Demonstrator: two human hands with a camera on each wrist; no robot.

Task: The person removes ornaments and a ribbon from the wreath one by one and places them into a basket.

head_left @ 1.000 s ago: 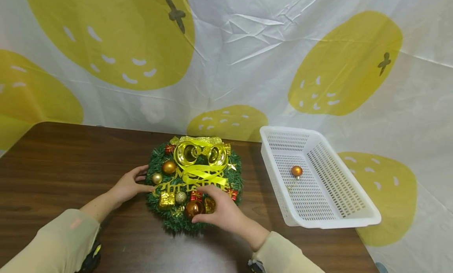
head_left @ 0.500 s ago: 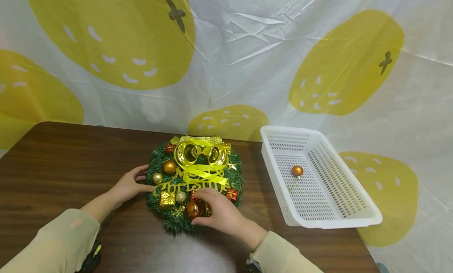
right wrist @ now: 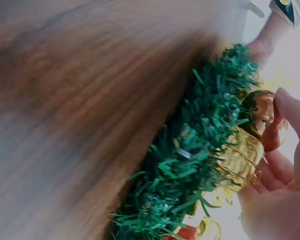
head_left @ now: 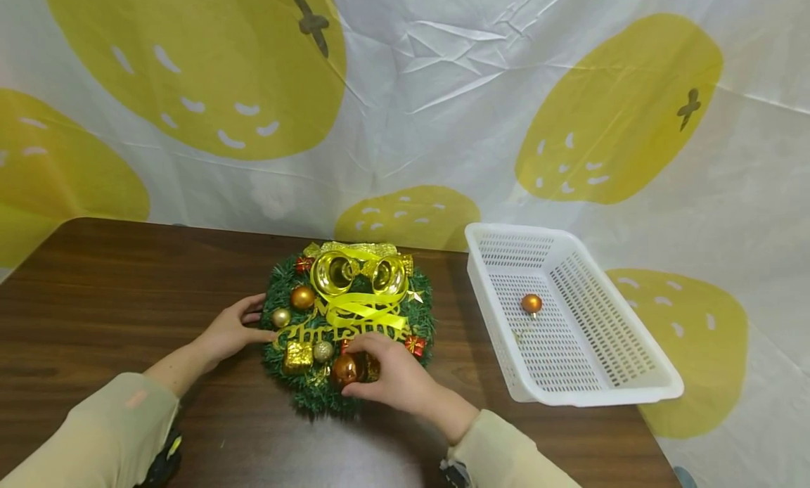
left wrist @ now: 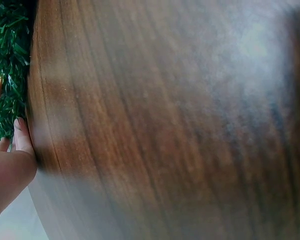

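Note:
A green Christmas wreath (head_left: 323, 403) lies on the brown table, set with gold bells (head_left: 332, 273), yellow ribbon, baubles and small gift boxes. My left hand (head_left: 228, 337) grips its left edge, thumb on top and fingers along the outer side. At the wreath's front, my right hand (head_left: 399, 372) holds a shiny copper bauble (head_left: 345, 370) between thumb and fingers. In the right wrist view the thumb touches that bauble (right wrist: 262, 112), and a gold gift box (right wrist: 242, 155) sits beside it. The fingertips behind the bauble are partly hidden.
To the right stands a white perforated plastic basket (head_left: 500, 333), with a small orange bauble (head_left: 531, 304) inside. The table's (head_left: 158, 284) back edge meets a white cloth backdrop (head_left: 430, 122) printed with yellow fruit.
The right hand's fingers have drawn in slightly around the copper bauble, now covering more of the red gift box behind it. My left hand and the wreath have stayed in place.

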